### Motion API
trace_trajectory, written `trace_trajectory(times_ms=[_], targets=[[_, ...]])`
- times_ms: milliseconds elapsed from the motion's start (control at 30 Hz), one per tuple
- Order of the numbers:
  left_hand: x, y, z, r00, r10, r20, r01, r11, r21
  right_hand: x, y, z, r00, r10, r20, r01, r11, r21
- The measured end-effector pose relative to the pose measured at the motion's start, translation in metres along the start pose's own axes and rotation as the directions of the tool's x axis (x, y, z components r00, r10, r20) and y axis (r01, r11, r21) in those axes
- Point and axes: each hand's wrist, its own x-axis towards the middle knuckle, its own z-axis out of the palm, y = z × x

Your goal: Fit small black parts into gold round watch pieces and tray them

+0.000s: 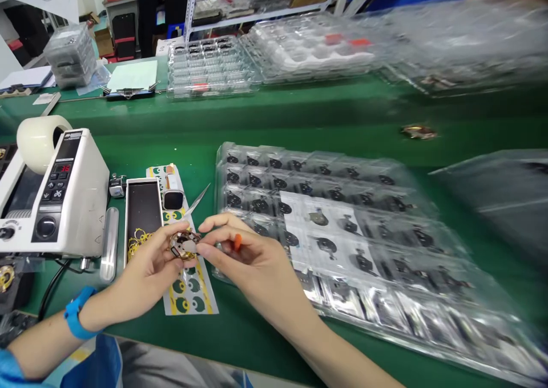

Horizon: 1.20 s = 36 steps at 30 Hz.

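My left hand (149, 262) is closed around the edge of a small round gold-and-dark part (182, 243), holding it above a sticker sheet. My right hand (244, 251) pinches at its right side, where a small pale piece (190, 246) shows at the thumb and fingertip. Something orange (237, 241) pokes out between the right fingers; the rest of it is hidden. Just beyond the hands is a pointed metal blade or tweezer tip (199, 198), its other end covered. Beneath, the white sheet (209, 296) carries yellow-edged cutouts. A square dark-faced piece (173, 199) lies on its upper part.
To the right stand stacked clear trays (411, 188) with round dark parts. On the left are a tape dispenser (89, 188) and a black-lined box (144, 205) holding yellow rings. More clear trays (209, 63) and a clipboard (132, 77) line the back ledge.
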Motion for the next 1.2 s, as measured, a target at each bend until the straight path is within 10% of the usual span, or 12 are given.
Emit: trace_trajectory(times_ms=[1200], targets=[[-0.0009,-0.0088,0.0010,0.999,-0.001,0.037,-0.001,0.999,0.053,-0.0063,0.0043,0.0097,0.975,-0.204,-0.086,0.184,0.964,-0.193]])
